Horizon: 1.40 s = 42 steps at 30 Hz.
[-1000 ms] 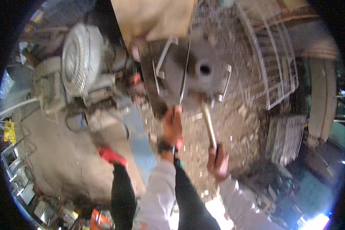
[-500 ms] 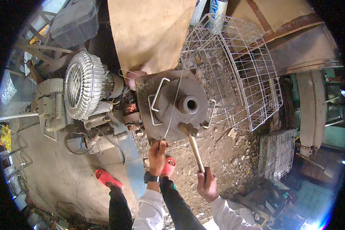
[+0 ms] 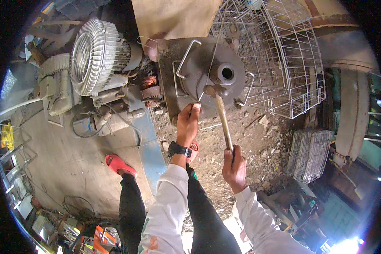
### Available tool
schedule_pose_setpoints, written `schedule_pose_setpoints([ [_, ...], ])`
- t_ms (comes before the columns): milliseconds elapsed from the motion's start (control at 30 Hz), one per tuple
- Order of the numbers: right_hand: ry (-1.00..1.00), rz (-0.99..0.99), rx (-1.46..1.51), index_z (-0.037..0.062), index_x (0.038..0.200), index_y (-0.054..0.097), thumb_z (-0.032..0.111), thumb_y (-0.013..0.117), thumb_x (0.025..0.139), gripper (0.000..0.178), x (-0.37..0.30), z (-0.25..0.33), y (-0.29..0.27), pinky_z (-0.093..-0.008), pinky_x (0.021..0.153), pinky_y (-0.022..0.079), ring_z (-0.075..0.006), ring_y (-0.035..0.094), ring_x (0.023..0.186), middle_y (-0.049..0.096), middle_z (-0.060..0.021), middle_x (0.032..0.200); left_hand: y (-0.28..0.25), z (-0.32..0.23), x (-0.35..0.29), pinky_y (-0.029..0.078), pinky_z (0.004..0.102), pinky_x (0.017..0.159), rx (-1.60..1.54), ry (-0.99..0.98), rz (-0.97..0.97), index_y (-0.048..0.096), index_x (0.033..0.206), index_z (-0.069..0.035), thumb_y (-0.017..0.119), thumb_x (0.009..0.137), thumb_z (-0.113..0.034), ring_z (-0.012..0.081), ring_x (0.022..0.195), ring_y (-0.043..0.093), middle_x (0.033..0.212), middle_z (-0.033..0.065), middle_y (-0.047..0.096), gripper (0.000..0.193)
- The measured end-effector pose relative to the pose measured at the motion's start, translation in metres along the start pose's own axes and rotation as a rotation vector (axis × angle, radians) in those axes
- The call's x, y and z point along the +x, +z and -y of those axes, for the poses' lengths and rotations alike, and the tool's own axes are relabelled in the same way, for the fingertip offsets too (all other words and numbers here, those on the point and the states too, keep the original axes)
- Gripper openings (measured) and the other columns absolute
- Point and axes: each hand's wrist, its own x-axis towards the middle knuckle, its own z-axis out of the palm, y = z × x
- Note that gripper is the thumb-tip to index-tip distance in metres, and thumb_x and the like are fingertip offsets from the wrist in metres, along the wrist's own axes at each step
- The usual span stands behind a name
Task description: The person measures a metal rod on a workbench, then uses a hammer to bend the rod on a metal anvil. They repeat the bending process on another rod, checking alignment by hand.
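From my remote view, I have the left hand (image 3: 187, 125) pinched closed, thumb against fingers, on a thin, pale metal wire (image 3: 209, 67) slanting across a round, dark-grey metal disc (image 3: 200, 60). My right hand (image 3: 235, 169) is wrapped around a dark-headed hammer with a pale wooden handle (image 3: 224, 120). Its head is over the disc's near side; I cannot tell whether they touch.

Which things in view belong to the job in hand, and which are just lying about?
In use:
- thin wire, pinched in the left hand
- hammer, gripped in the right hand
- round metal block, beneath both

Apparently just lying about (untouched by either hand):
- finned machine
- copper coil
- stacked wire panels
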Motion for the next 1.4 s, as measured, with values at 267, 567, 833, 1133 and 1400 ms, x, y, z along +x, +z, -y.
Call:
schedule_pose_setpoints([
  [267,-0.197,-0.148,0.105,-0.0007,0.105,0.053,0.024,0.050,0.098,0.026,-0.009,0.024,-0.023,-0.0381,0.054,0.049,-0.0280,0.062,0.055,0.059,-0.0135,0.068,-0.002,-0.004,-0.001,0.034,0.0278,0.058,-0.050,-0.007,0.010,0.056,0.079,-0.001,0.055,0.101,-0.034,0.0078,0.066,0.039,0.068,-0.0038,0.047,0.039],
  [567,-0.011,0.030,-0.107,0.0056,0.102,0.051,0.027,0.051,0.099,0.021,-0.001,0.025,-0.023,-0.0503,0.052,0.047,-0.0477,0.060,0.060,0.059,-0.0222,0.065,-0.009,-0.003,-0.005,0.040,0.0284,0.064,0.095,-0.006,0.025,0.061,0.083,-0.002,0.053,0.101,-0.039,0.0096,0.070,0.046,0.072,-0.0025,0.053,0.042],
  [833,-0.031,0.051,-0.155,0.0035,0.102,0.051,0.025,0.049,0.100,0.022,0.003,-0.008,-0.002,-0.0481,0.053,0.048,-0.0453,0.061,0.059,0.057,-0.0205,0.064,-0.005,-0.003,-0.002,0.041,0.0275,0.070,0.124,-0.072,0.060,0.060,0.083,-0.002,0.053,0.101,-0.041,0.0103,0.074,0.046,0.074,-0.0020,0.055,0.044],
  [1133,-0.081,-0.064,0.017,0.0046,0.106,0.050,0.027,0.051,0.098,0.024,-0.003,-0.009,-0.004,-0.0499,0.054,0.048,-0.0493,0.060,0.064,0.058,-0.0242,0.067,-0.004,-0.011,-0.008,0.038,0.0290,0.067,0.092,-0.149,0.039,0.060,0.081,-0.004,0.055,0.099,-0.049,0.0107,0.071,0.044,0.073,-0.0033,0.052,0.049],
  [1400,-0.152,-0.089,0.060,0.0029,0.104,0.051,0.025,0.049,0.099,0.023,0.004,0.011,-0.019,-0.0473,0.055,0.050,-0.0430,0.064,0.063,0.059,-0.0193,0.066,-0.006,-0.017,-0.002,0.041,0.0336,0.061,0.154,-0.061,-0.007,0.063,0.081,0.000,0.056,0.098,-0.044,0.0132,0.064,0.046,0.063,0.0035,0.053,0.047],
])
